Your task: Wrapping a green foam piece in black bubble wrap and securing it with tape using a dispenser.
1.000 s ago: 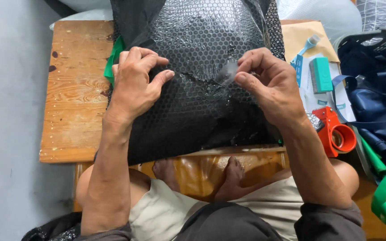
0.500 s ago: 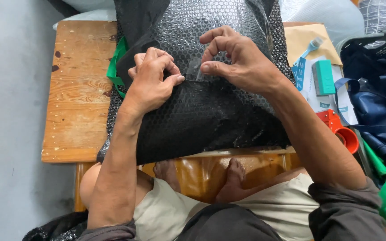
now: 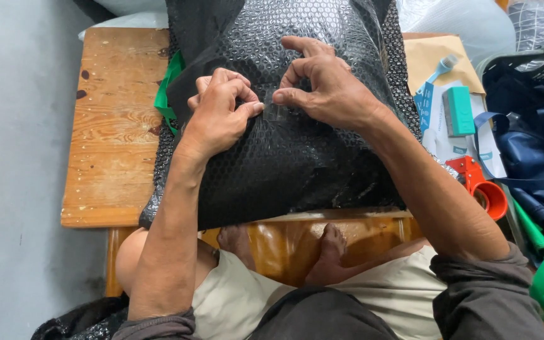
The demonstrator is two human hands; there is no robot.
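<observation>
Grey floor runs down your left, and in front of you stands a low wooden surface (image 3: 111,157) carrying a black bundle wrapped in bubble wrap (image 3: 284,157), which covers most of the top and overhangs the near edge. Your left hand (image 3: 218,113) rests on the bundle with the fingers curled, thumb and forefinger pinching at a small strip of clear tape (image 3: 276,112) on the wrap. Your right hand (image 3: 325,85) meets it from the other side, thumb tip pressed on the same strip, the other fingers arched above. A green strap (image 3: 166,88) shows from under the bundle's left edge. To the right lie a brown envelope (image 3: 429,60), a teal box (image 3: 458,110) and an orange tape dispenser (image 3: 483,186).
</observation>
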